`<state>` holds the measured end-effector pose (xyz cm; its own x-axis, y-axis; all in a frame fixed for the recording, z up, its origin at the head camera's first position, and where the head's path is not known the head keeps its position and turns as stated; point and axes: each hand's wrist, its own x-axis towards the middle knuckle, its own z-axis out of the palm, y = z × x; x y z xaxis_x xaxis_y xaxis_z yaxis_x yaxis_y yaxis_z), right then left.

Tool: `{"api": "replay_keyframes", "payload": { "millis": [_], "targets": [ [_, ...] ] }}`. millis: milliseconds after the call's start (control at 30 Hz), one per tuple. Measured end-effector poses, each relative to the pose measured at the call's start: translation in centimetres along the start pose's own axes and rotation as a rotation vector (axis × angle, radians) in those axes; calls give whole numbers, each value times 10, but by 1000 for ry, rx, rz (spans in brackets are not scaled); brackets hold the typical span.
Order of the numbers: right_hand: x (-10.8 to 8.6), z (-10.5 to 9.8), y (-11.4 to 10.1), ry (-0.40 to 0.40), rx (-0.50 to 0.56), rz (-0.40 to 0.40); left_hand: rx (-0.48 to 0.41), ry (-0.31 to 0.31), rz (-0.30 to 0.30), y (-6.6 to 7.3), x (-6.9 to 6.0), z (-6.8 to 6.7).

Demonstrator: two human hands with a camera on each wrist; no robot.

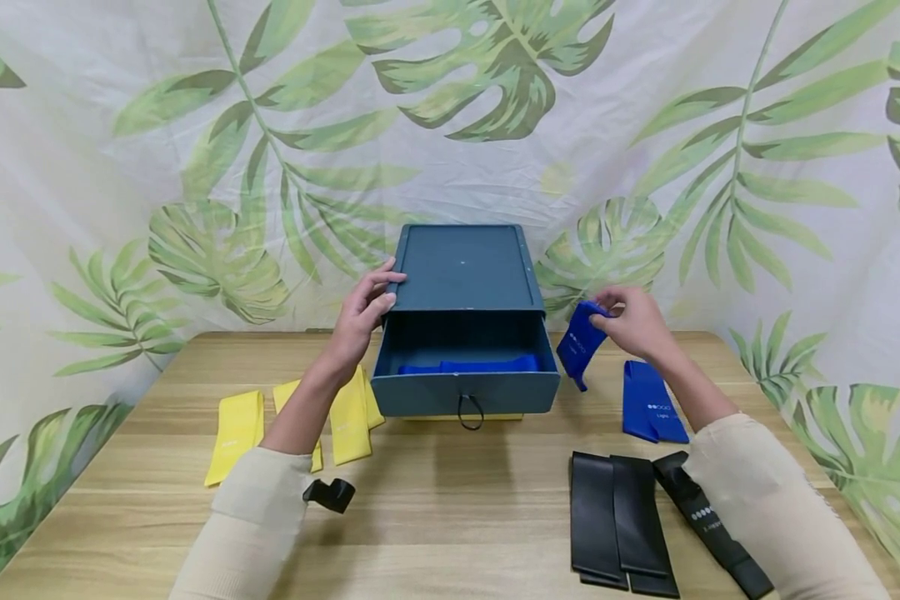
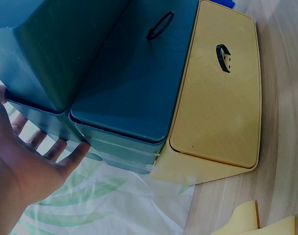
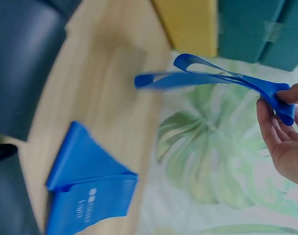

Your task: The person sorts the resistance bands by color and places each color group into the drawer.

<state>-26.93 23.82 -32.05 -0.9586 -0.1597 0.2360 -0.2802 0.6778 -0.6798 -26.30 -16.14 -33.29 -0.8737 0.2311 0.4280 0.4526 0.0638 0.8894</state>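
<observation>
On a wood-topped bench (image 1: pixel 450 533), a stacked drawer unit (image 1: pixel 461 267) is standing between the left hand (image 1: pixel 363 321) and the right hand (image 1: pixel 633 321), its top drawer (image 1: pixel 420 393) sitting open. The work is probably calling for a steady brace and a light pinch, with the blue band (image 1: pixel 581 337) hanging untwisted. The left hand is resting spread fingers against the unit's side, grasping nothing; the right is pinching the band, which is dangling beside the drawer.

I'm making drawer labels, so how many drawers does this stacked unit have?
3: the open teal drawer at the top, the closed teal drawer under it, and the closed yellow drawer at the bottom. None seems hidden.
</observation>
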Motion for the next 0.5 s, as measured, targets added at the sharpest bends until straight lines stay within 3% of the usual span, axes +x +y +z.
{"api": "replay_keyframes", "payload": {
  "millis": [267,500],
  "targets": [
    [-7,-21,-36,-30,177,52,-5,0,22,-2,-1,0],
    [-16,-33,-57,56,398,-24,-11,5,-9,0,-1,2]
  ]
}}
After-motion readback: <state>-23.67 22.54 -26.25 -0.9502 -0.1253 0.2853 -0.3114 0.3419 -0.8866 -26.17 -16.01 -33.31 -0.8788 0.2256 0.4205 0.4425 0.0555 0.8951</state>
